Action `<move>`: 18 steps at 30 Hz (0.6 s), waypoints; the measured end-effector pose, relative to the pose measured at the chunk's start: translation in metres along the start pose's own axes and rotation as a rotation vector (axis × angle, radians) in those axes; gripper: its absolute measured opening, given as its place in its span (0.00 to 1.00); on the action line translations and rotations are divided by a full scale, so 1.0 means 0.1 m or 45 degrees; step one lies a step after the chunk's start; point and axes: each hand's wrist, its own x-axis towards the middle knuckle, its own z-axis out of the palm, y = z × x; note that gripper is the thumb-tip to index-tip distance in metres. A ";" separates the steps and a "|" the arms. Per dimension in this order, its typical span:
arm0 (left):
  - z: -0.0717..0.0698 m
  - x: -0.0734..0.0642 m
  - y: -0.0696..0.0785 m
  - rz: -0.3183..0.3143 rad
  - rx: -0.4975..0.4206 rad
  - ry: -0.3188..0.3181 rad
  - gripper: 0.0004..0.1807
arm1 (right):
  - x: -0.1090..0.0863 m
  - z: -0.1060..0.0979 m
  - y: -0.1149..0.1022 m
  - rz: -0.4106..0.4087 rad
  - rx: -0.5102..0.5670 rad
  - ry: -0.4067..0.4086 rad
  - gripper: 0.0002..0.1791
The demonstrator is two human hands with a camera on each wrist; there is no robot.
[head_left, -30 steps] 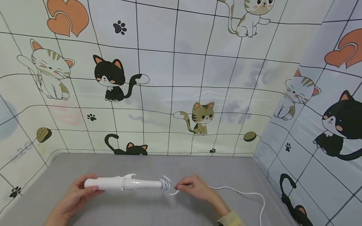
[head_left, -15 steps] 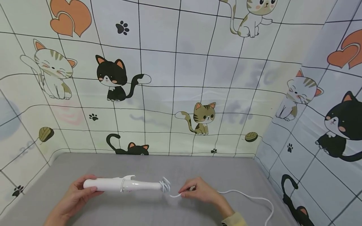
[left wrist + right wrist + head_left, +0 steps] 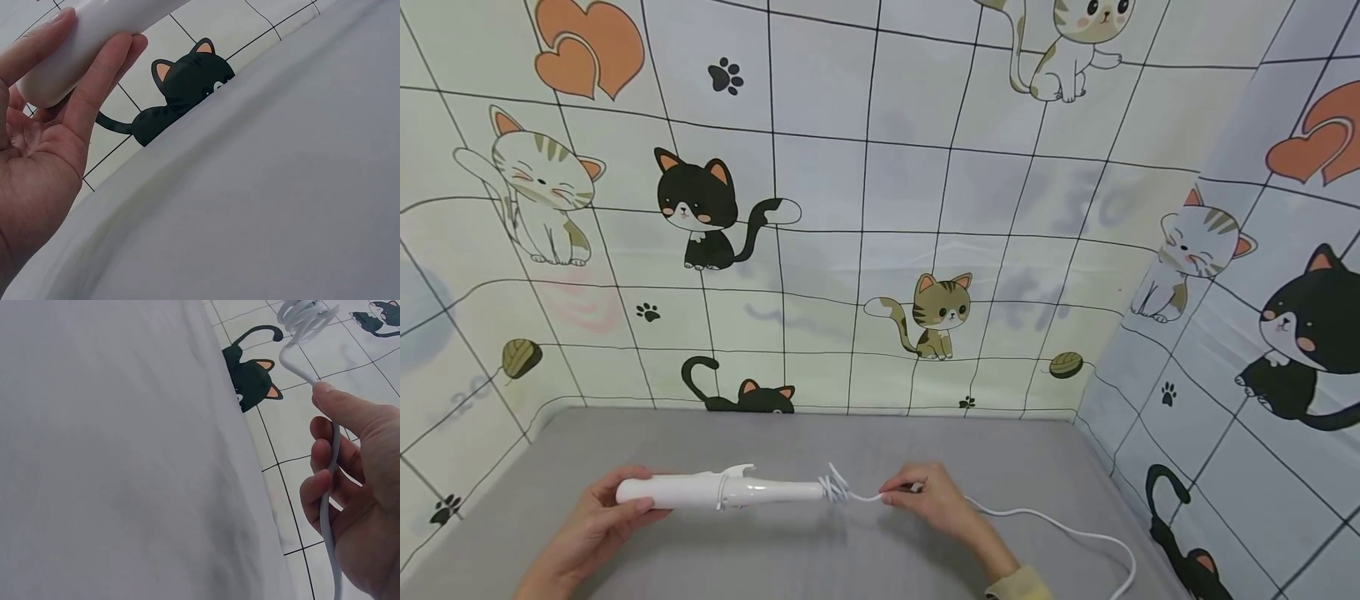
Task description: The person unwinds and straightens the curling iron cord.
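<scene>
My left hand (image 3: 597, 523) grips the thick barrel end of a white curling iron (image 3: 775, 491), which lies level above the grey surface. In the left wrist view the thumb and fingers wrap the rounded end of the iron (image 3: 103, 37). Several loops of white cord (image 3: 833, 487) are wound around the tip of the iron's handle. Just right of these loops, my right hand (image 3: 934, 502) pinches the cord between thumb and forefinger. The right wrist view shows the cord (image 3: 325, 525) running down past the curled fingers, below the loose coils (image 3: 306, 319).
A grey cloth-covered surface (image 3: 760, 558) spreads beneath both hands. The cord's free length (image 3: 1075, 531) curves over it to the right and out of the frame. Behind and at the sides stand white cat-print walls (image 3: 820, 275).
My right hand has moved slightly right with the cord, and the cord between it and the coils is straighter. The coils have shifted shape a little. My left hand has kept its grip.
</scene>
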 end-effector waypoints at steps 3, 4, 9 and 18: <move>0.01 -0.01 0.01 -0.005 -0.008 0.007 0.32 | 0.00 -0.02 -0.14 -0.011 -0.014 0.054 0.04; 0.01 -0.01 0.01 -0.007 -0.008 0.010 0.32 | 0.01 -0.02 -0.18 -0.016 -0.022 0.074 0.04; 0.01 -0.01 0.05 -0.047 0.024 0.067 0.31 | 0.02 -0.03 -0.22 -0.046 -0.077 0.173 0.03; -0.02 -0.10 0.08 -0.109 0.041 0.025 0.30 | 0.01 -0.04 -0.20 -0.017 -0.061 0.275 0.03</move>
